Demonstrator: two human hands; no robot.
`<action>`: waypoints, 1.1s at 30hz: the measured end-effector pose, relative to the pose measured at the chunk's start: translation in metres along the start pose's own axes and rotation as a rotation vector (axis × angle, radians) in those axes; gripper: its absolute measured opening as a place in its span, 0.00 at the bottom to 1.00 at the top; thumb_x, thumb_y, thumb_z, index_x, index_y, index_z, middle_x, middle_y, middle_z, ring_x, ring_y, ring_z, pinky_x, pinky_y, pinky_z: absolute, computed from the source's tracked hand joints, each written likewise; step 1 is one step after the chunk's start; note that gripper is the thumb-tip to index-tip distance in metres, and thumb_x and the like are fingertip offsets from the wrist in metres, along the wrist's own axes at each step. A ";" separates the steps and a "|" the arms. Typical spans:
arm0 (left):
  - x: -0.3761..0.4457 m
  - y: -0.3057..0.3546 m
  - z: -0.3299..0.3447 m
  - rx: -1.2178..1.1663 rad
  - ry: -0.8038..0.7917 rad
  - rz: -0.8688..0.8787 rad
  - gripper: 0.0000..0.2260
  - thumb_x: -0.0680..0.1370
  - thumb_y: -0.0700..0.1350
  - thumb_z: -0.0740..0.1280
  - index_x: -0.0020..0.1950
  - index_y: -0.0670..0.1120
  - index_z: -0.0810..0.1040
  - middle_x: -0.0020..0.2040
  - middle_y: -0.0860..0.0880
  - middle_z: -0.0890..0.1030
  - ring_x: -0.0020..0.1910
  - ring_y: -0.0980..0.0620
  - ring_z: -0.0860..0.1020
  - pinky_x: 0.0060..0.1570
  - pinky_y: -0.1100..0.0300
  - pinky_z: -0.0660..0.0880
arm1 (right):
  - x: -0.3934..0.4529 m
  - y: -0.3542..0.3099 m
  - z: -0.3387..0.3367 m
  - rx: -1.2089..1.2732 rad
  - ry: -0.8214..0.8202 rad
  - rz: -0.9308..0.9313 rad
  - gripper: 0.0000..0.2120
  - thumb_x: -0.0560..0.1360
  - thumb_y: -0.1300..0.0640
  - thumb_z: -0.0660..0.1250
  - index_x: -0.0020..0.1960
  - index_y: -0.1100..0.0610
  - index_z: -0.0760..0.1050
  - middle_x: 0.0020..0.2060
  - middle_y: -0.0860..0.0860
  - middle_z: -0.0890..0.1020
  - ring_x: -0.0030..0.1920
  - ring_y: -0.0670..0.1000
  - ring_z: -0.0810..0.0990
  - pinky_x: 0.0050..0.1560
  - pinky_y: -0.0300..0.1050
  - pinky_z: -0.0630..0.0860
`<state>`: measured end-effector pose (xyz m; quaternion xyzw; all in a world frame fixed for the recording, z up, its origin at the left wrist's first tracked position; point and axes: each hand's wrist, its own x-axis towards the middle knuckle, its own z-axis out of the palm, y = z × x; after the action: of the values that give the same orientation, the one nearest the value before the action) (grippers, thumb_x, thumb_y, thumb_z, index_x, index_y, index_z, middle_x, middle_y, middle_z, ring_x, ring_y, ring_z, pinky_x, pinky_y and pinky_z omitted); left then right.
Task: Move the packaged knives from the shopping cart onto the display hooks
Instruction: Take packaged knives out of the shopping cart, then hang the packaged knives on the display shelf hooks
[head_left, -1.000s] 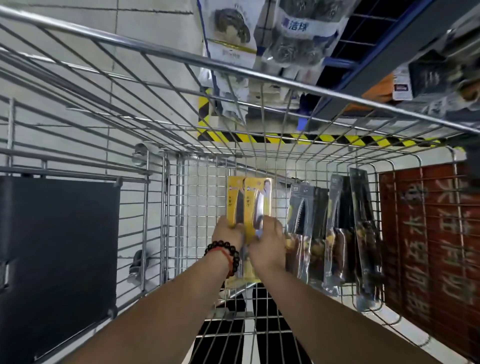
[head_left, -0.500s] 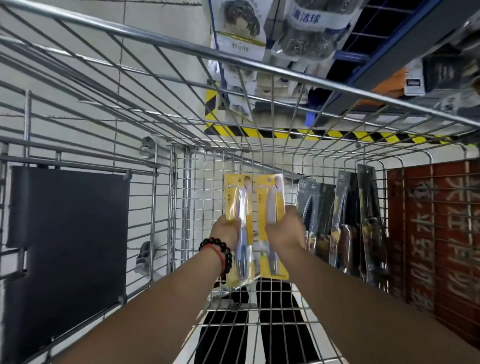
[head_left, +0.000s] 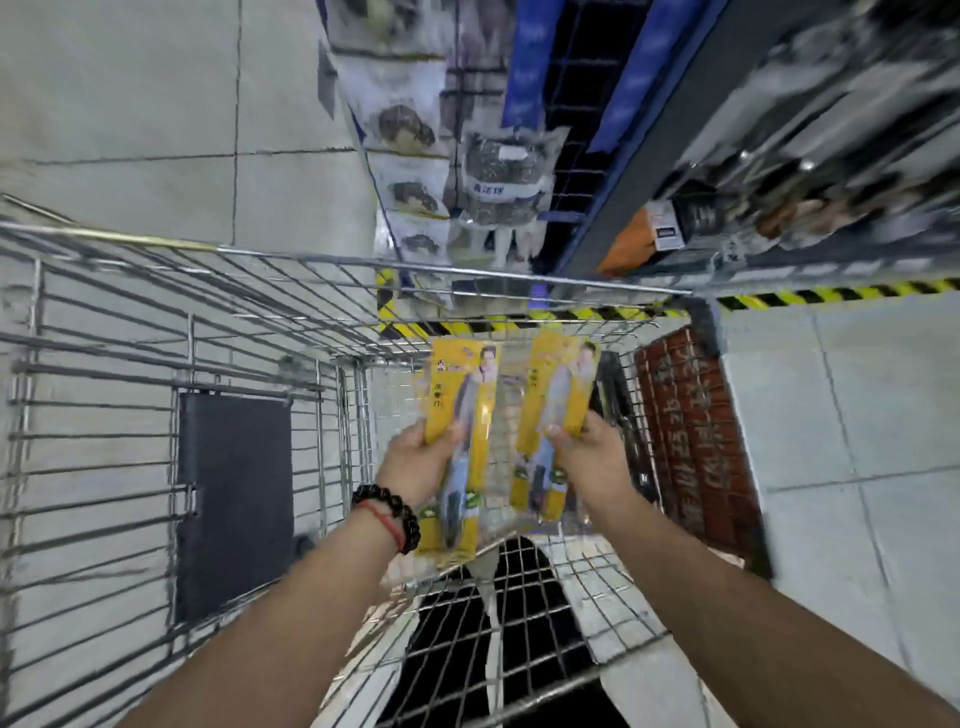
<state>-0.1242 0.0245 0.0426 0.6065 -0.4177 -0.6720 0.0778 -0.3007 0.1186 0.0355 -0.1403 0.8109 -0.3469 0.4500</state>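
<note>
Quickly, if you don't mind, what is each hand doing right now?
Left hand: closed around a yellow knife pack.
Right hand: closed around a second yellow knife pack.

— What is the person wearing on the arms?

— No sleeves show; both forearms are bare from the bottom edge of the view up to the wrists.

— Anything on the wrists?

— On the left wrist, just behind the left hand (head_left: 415, 462), sits a bracelet of round, glossy black beads (head_left: 390, 508). Right against it, on the forearm side, runs a thin red cord (head_left: 385, 521).

— And the other side?

— The right wrist, behind the right hand (head_left: 592, 457), carries nothing that shows. No rings or gloves can be made out on either hand; the fingers are somewhat blurred.
</note>
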 end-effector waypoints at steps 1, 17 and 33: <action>-0.012 0.017 0.003 0.005 0.001 0.059 0.21 0.75 0.55 0.70 0.60 0.42 0.78 0.51 0.54 0.83 0.54 0.57 0.79 0.54 0.63 0.74 | -0.016 -0.015 -0.016 0.029 0.010 -0.023 0.13 0.77 0.58 0.69 0.41 0.66 0.70 0.35 0.67 0.72 0.35 0.59 0.73 0.37 0.57 0.71; -0.225 0.198 0.164 0.133 -0.334 0.659 0.04 0.78 0.45 0.67 0.51 0.49 0.80 0.49 0.48 0.85 0.51 0.47 0.82 0.56 0.47 0.77 | -0.210 -0.101 -0.262 0.594 0.446 -0.424 0.08 0.77 0.64 0.67 0.49 0.52 0.80 0.41 0.44 0.86 0.42 0.44 0.84 0.41 0.35 0.79; -0.364 0.149 0.421 0.135 -0.346 0.837 0.04 0.79 0.44 0.66 0.50 0.52 0.79 0.45 0.54 0.84 0.44 0.56 0.82 0.48 0.55 0.77 | -0.293 0.022 -0.503 0.609 0.567 -0.524 0.06 0.78 0.61 0.67 0.49 0.52 0.80 0.45 0.52 0.86 0.49 0.54 0.84 0.53 0.52 0.80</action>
<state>-0.4627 0.3479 0.3780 0.2684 -0.6765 -0.6453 0.2319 -0.5519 0.5117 0.3840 -0.1019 0.7006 -0.6942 0.1298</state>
